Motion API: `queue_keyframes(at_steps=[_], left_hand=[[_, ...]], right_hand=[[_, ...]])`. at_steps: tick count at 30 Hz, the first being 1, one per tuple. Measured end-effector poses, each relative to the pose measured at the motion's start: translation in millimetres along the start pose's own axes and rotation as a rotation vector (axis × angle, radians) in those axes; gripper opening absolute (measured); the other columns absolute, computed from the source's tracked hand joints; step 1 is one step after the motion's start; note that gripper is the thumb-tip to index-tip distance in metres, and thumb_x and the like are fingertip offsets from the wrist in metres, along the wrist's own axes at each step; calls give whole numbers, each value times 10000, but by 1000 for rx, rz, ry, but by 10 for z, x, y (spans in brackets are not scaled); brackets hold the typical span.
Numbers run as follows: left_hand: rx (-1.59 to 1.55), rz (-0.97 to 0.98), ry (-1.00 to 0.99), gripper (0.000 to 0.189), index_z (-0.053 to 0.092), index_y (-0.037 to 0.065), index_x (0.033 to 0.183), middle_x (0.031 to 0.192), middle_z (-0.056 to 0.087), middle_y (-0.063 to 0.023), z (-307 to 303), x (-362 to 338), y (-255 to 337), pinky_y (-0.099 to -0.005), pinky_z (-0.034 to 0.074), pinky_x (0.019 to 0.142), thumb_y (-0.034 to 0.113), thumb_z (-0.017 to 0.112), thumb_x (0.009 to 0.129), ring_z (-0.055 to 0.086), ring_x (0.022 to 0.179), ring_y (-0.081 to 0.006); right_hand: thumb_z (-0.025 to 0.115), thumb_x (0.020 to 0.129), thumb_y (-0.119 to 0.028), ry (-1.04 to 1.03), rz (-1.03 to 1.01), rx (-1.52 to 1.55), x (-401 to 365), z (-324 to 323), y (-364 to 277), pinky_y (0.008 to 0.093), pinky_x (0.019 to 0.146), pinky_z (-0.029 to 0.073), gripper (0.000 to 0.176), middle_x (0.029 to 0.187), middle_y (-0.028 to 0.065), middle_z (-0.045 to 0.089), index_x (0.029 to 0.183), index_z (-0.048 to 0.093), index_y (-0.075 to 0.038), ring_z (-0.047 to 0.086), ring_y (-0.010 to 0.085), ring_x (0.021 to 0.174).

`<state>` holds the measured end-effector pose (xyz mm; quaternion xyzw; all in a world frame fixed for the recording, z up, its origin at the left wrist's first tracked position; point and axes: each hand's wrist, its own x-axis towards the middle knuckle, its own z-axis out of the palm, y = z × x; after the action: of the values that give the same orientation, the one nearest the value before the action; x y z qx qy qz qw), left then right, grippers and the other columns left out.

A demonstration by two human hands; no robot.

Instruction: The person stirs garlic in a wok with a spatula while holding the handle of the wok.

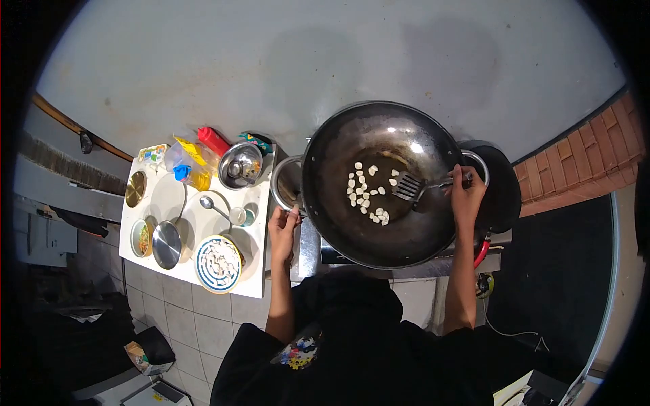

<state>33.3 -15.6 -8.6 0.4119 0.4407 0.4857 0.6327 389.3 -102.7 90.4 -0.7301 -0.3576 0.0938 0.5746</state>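
Observation:
A large dark wok (352,233) sits on the stove in front of me. Several small white pieces of food (365,196) lie scattered on its bottom, left of the middle. My right hand (467,199) is closed round the handle of a slotted spatula (408,187), whose head rests in the wok beside the white pieces. The wok's right loop handle (479,162) is just behind that hand. My left hand (282,233) grips the lower end of the wok's left loop handle (276,193), fingers closed against the metal.
On the white table (254,277) at left stand a patterned bowl of white pieces (220,264), a steel bowl (240,166), an oil jug (198,178), a red bottle (214,141), a spoon (211,205) and a pan lid (166,245). A brick ledge (582,152) is at right.

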Motion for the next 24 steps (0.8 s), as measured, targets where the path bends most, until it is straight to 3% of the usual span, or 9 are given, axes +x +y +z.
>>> queue_keyframes(at_steps=[10,15,19,22,24], left_hand=[[8,-2,11,115,592,67,939,804,575,26,54,-28,57,-232,424,710,174,629,921,515,738,-61],[10,3,-9,118,573,69,912,796,561,29,37,-18,34,-236,420,707,172,629,921,510,736,-62],[1,7,-7,113,569,71,905,792,559,27,45,-15,42,-235,421,707,167,626,922,510,737,-63],[20,-14,9,108,567,70,899,783,556,24,48,-14,47,-235,421,703,161,622,923,510,735,-65],[5,-17,24,113,558,68,885,776,554,21,59,-18,54,-240,423,699,154,619,924,512,733,-68]], right_hand=[[572,937,-134,-58,-47,71,12,325,-7,248,458,468,204,708,74,632,839,591,45,564,94,479],[583,925,-115,-194,-90,170,-90,451,-168,242,479,465,165,699,65,623,852,598,31,553,76,520],[598,906,-82,-276,-91,71,-151,394,-320,260,530,469,116,722,88,625,869,592,27,578,105,569],[609,883,-51,-329,-272,-55,-168,342,-410,295,604,473,88,763,127,628,882,585,33,611,180,640],[578,918,-57,-313,-454,-118,-186,324,-467,235,555,446,83,767,52,605,882,591,17,545,78,599]])
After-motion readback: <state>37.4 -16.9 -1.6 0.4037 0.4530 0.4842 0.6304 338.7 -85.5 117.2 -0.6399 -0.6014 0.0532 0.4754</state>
